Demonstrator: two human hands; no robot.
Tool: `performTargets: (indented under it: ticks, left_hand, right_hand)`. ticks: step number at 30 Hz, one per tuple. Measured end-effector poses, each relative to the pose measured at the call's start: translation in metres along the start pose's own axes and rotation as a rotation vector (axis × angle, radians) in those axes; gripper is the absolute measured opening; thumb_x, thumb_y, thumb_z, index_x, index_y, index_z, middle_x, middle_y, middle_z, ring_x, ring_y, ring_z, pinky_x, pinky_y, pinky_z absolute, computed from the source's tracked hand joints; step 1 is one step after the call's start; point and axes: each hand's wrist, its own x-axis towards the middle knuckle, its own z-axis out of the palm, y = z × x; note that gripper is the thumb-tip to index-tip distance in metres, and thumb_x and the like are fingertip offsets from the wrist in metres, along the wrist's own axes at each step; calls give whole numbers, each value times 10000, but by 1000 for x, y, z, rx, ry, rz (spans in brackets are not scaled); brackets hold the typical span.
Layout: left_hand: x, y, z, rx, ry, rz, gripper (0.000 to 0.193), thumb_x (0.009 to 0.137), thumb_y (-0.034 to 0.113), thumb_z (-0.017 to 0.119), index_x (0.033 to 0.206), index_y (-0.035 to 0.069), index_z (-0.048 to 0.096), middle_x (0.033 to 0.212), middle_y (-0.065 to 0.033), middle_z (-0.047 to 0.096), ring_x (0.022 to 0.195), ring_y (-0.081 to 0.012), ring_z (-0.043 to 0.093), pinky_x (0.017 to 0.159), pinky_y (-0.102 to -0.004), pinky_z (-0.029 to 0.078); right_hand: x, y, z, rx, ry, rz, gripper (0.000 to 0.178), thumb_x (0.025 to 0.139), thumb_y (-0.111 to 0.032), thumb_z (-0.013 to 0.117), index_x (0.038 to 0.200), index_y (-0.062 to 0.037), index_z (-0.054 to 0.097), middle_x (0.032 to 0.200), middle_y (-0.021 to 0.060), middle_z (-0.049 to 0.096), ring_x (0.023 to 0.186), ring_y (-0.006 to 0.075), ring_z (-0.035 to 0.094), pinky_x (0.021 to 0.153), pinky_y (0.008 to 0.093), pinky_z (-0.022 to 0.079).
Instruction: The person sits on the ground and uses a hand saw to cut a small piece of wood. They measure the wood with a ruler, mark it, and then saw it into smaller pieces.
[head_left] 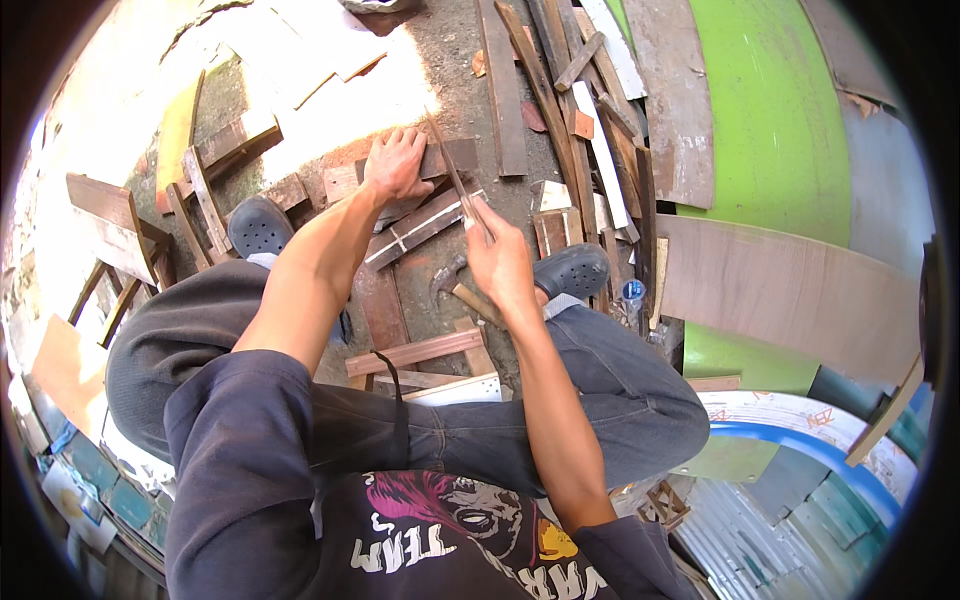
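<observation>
My right hand is closed around the handle of a handsaw. The narrow saw blade points away from me and crosses a dark wooden board. Just left of the blade, my left hand grips this board from above, its fingers over the far edge. Beneath, a wooden piece with a pale stripe lies aslant on the ground. A claw hammer rests by my right wrist, its head partly in shadow. My right hand hides the saw's handle.
Long planks and battens are piled at the far right, beside a green panel. Wooden offcuts and a board assembly stand at the left. A small wooden frame lies between my legs, and a plastic bottle beside my right shoe.
</observation>
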Motion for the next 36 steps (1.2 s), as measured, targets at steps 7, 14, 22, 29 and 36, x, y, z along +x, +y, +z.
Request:
performTargets:
  ticks: [7, 14, 22, 29, 36]
  left_hand:
    - [-4, -9, 11, -4, 89, -90, 807, 699, 479, 834, 1283, 6, 538, 1297, -175, 577, 1270, -334, 538, 991, -518, 469]
    - [-50, 0, -36, 19, 343, 227, 731, 649, 376, 882, 1231, 63, 568, 1186, -126, 585, 1144, -307, 570, 946, -453, 466]
    - [-113, 63, -136, 23, 1173, 753, 494, 784, 250, 778, 1247, 188, 617, 1092, -16, 573, 1010, -199, 567, 897, -392, 443]
    - [-156, 87, -180, 96, 1351, 773, 415, 819, 192, 759, 1211, 261, 643, 1064, 59, 553, 985, -138, 541, 855, -340, 406]
    - [-181, 92, -192, 198, 1340, 829, 412, 865, 218, 751, 1247, 303, 622, 1069, 69, 537, 977, -118, 531, 817, -324, 393]
  right_hand:
    - [-169, -36, -104, -69, -42, 183, 404, 989, -189, 608, 1347, -2, 623, 1053, 268, 704, 996, 382, 685, 891, 393, 515]
    - [-210, -24, -149, 403, 143, 326, 302, 1029, -120, 595, 1305, -24, 671, 708, -32, 539, 571, 41, 455, 513, 214, 367]
    - [-126, -32, -127, 58, 333, -286, 548, 790, -219, 879, 1246, 21, 692, 804, 39, 555, 709, 110, 497, 627, 263, 456]
    - [-132, -43, -116, 7, 368, -471, 950, 545, -358, 989, 1340, 20, 632, 843, 43, 532, 732, 144, 498, 621, 279, 466]
    - [-131, -49, -108, 98, 353, -526, 898, 572, -304, 984, 1328, 22, 624, 1007, 81, 629, 923, 186, 633, 797, 324, 536]
